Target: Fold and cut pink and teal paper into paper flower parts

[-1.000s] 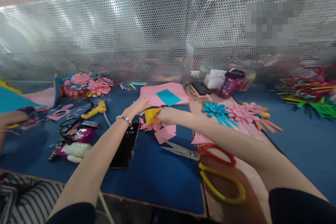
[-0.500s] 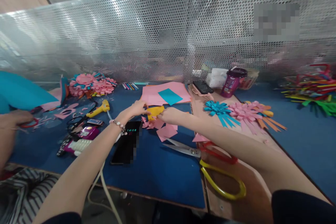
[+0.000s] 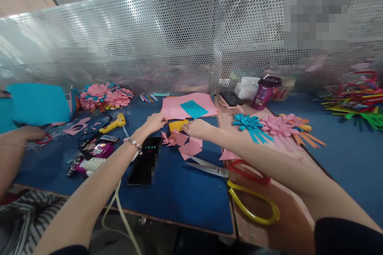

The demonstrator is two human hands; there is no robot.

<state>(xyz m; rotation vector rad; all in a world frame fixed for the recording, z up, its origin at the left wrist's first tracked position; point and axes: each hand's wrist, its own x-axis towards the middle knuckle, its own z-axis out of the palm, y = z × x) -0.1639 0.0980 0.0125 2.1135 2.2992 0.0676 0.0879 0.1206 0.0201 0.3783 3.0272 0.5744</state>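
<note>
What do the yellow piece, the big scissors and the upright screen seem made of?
Yellow piece: probably matte paper or foam; thin, shineless.
Scissors: blades apparently smooth metal, silvery grey; handles likely glossy plastic, showing highlights.
Screen: likely shiny metal, perforated, streaked with silvery reflections.

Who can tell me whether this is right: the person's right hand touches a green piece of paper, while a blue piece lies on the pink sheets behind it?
Not quite: the piece of paper that the right hand touches is yellow, not green, as the head view shows. A blue piece does lie on the pink sheets behind it.
</note>
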